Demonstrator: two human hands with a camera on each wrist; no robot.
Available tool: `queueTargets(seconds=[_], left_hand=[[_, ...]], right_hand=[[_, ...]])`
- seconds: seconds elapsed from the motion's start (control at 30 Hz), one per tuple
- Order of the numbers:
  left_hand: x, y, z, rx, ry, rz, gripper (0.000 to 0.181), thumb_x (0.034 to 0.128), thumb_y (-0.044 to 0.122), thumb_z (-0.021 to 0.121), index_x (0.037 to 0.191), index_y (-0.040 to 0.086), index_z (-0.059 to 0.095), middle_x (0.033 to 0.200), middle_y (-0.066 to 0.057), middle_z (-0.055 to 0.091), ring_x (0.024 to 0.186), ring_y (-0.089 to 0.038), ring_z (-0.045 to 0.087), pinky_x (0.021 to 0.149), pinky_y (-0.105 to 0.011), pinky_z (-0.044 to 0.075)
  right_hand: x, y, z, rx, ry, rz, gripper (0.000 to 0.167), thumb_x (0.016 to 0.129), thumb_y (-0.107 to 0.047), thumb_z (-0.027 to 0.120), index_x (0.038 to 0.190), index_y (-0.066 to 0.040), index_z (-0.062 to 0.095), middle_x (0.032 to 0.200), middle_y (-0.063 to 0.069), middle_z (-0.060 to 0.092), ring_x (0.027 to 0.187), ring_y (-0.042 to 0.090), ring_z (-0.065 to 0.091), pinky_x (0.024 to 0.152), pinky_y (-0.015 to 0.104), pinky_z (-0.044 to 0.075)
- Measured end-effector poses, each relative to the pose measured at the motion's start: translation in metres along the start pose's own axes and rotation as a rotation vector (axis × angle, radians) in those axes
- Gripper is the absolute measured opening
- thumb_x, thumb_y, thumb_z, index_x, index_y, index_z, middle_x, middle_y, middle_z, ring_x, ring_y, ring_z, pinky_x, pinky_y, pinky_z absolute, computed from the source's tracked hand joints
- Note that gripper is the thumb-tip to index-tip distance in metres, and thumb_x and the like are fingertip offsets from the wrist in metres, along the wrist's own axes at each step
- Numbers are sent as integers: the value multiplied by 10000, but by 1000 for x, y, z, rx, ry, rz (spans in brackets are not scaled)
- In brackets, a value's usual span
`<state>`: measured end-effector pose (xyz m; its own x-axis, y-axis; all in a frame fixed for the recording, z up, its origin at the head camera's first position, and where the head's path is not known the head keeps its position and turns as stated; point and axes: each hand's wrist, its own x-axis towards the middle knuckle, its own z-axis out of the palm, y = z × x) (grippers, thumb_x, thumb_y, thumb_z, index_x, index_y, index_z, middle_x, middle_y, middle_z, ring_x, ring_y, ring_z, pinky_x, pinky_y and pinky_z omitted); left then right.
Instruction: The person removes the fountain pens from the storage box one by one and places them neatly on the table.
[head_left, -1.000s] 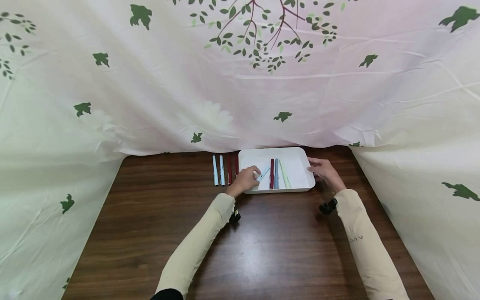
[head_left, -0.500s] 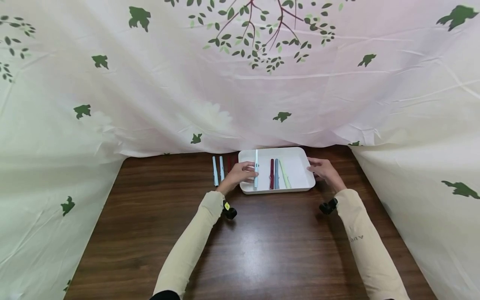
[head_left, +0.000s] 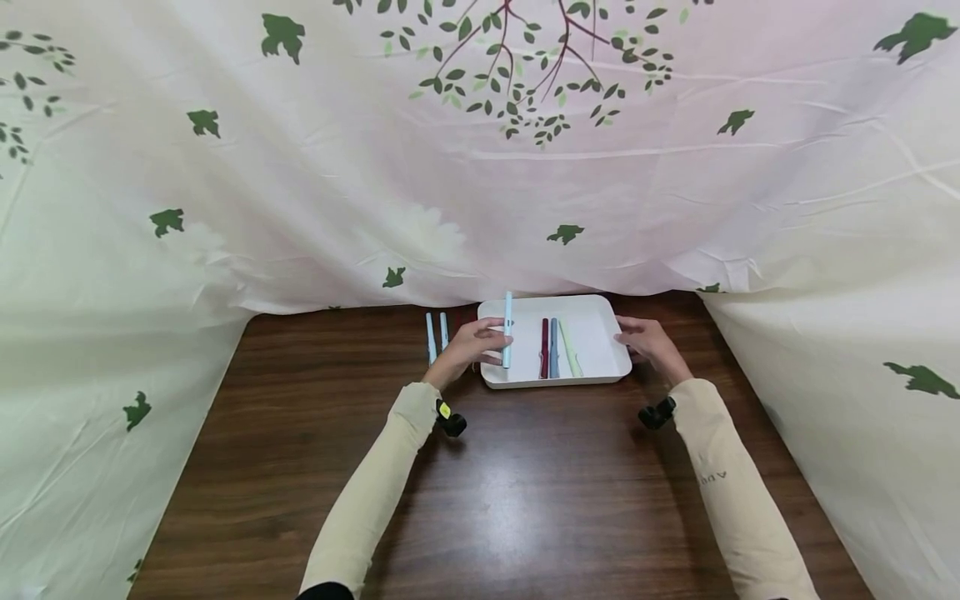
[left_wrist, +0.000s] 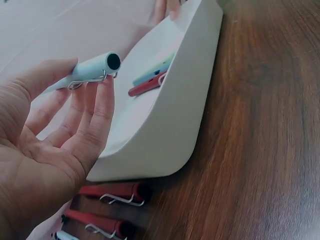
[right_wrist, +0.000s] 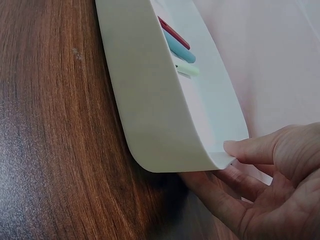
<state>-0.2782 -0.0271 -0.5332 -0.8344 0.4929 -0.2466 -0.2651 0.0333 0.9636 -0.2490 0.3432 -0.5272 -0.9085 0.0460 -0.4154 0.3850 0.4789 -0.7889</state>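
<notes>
My left hand (head_left: 468, 350) pinches a light blue pen (head_left: 507, 329) between thumb and fingertips, above the left end of a white tray (head_left: 600, 342). In the left wrist view the pen's wire clip and dark end (left_wrist: 114, 61) show. Inside the tray lie a dark red pen (head_left: 544, 348), a blue pen (head_left: 554, 348) and a slightly slanted pale green pen (head_left: 570, 348). At the tray's right end, my right hand (head_left: 651, 343) grips the rim, thumb (right_wrist: 250, 150) on the inside and fingers outside and underneath.
Left of the tray, two light blue pens (head_left: 431, 337) lie on the brown wooden table (head_left: 540, 467). Two dark red pens (left_wrist: 117, 192) beside the tray show in the left wrist view, mostly hidden by my hand in the head view. A patterned cloth (head_left: 480, 208) hangs behind.
The light blue pen in my left hand has turned from slanted to upright in the head view, lifted, and shifted slightly left. My right hand stays on the tray.
</notes>
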Motion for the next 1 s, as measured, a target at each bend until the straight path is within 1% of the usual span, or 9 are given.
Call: queueTargets(seconds=[0.1, 0.23, 0.33, 0.43, 0.6, 0.73, 0.87, 1.0], left_hand=[[-2, 1, -5, -9, 11, -5, 539, 991, 113, 719, 1492, 27, 540, 1319, -209, 677, 1016, -200, 709, 868, -417, 635], [-3, 2, -11, 2, 20, -5, 524, 991, 115, 720, 1477, 11, 556, 1307, -213, 688, 987, -177, 717, 869, -407, 635], [-4, 3, -15, 12, 30, -3, 516, 995, 133, 721, 1475, 25, 564, 1327, -212, 683, 1020, -179, 719, 871, -406, 634], [-5, 3, -19, 7, 45, -2, 502, 1005, 140, 711, 1474, 37, 565, 1358, -216, 664, 1077, -216, 710, 857, -401, 637], [-10, 4, -25, 3, 71, -18, 545, 1006, 147, 709, 1503, 22, 526, 1400, -215, 630, 1153, -257, 683, 834, -373, 641], [-14, 2, -33, 5, 86, -31, 547, 1005, 151, 710, 1500, 11, 524, 1399, -216, 627, 1139, -255, 680, 839, -378, 640], [-20, 0, -43, 29, 120, -18, 528, 1008, 166, 708, 1483, 10, 541, 1395, -218, 630, 1135, -254, 672, 841, -381, 640], [-26, -5, -52, 64, 148, -11, 550, 1007, 190, 716, 1496, 18, 533, 1368, -196, 633, 1126, -254, 659, 848, -380, 637]], right_hand=[[-1, 1, -2, -4, 5, 0, 586, 1085, -167, 541, 1627, -58, 344, 1543, 323, 466, 1193, 366, 623, 859, 395, 580], [-1, 2, -5, 7, -10, 0, 596, 1085, -169, 543, 1630, -53, 330, 1547, 325, 459, 1197, 368, 626, 884, 406, 573], [-1, 2, -6, 16, -17, 10, 599, 1087, -166, 542, 1632, -48, 323, 1552, 319, 457, 1213, 379, 617, 898, 415, 566], [0, 1, -5, 10, -11, 22, 599, 1087, -161, 539, 1632, -41, 321, 1544, 324, 463, 1203, 373, 613, 894, 409, 568], [1, 0, -2, 11, 0, 25, 601, 1088, -158, 537, 1632, -28, 318, 1527, 339, 469, 1181, 361, 622, 897, 411, 570], [0, 0, 0, 23, -1, 17, 601, 1087, -153, 536, 1631, -20, 317, 1525, 342, 473, 1212, 391, 620, 923, 437, 562], [1, 1, 0, 21, 2, 13, 616, 1087, -164, 535, 1637, -19, 299, 1562, 330, 433, 1235, 418, 592, 945, 459, 560], [1, 1, -2, 23, 6, 17, 629, 1087, -174, 530, 1644, -22, 281, 1603, 313, 381, 1254, 423, 557, 969, 477, 556]])
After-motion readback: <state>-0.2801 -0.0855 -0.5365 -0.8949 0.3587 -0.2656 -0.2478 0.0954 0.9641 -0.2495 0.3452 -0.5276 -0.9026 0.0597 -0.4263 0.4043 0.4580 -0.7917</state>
